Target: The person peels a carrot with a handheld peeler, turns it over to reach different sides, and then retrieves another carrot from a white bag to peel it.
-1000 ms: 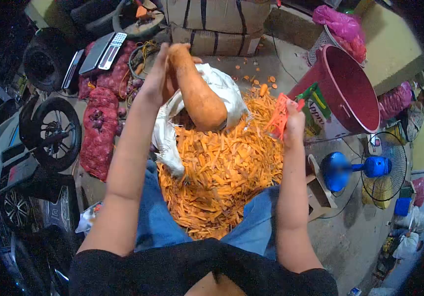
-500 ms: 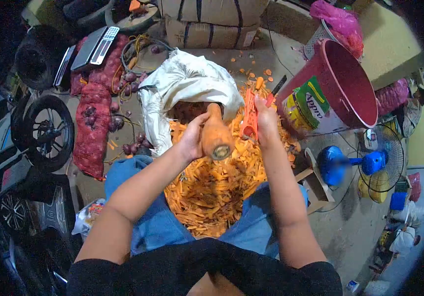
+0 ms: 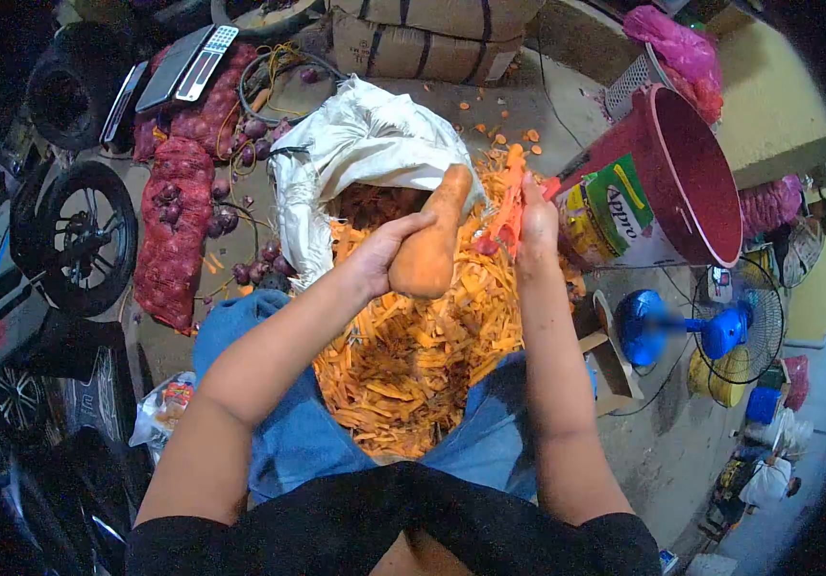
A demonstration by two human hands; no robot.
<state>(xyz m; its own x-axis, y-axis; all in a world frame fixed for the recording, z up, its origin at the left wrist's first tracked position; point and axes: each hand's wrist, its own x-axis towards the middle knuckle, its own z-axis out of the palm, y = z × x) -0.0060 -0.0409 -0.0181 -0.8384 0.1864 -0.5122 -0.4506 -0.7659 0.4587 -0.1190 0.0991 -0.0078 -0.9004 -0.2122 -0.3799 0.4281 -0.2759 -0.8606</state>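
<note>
My left hand (image 3: 387, 257) is closed around a thick carrot (image 3: 429, 245), which tilts with its narrow end up and away from me. To its right, my right hand (image 3: 537, 223) grips an orange-red peeler (image 3: 506, 208), held apart from the carrot. A bit of red shows just past my right fingers; I cannot make out whether it belongs to the peeler. Below both hands, a heap of orange carrot peelings (image 3: 413, 384) lies between my legs. Behind the carrot, an open white sack (image 3: 375, 134) has more peelings at its mouth.
A maroon bucket (image 3: 658, 182) leans at the right, beside a blue fan (image 3: 643, 326) and a cardboard box (image 3: 615, 370). Red net bags of onions (image 3: 178, 235), a scale (image 3: 178, 72) and a motorcycle wheel (image 3: 77, 240) are on the left. A person (image 3: 768, 480) is at far right.
The carrot has turned in my left hand, its thick end now lower and its narrow end swung right. The peeler has shifted slightly right with my right hand.
</note>
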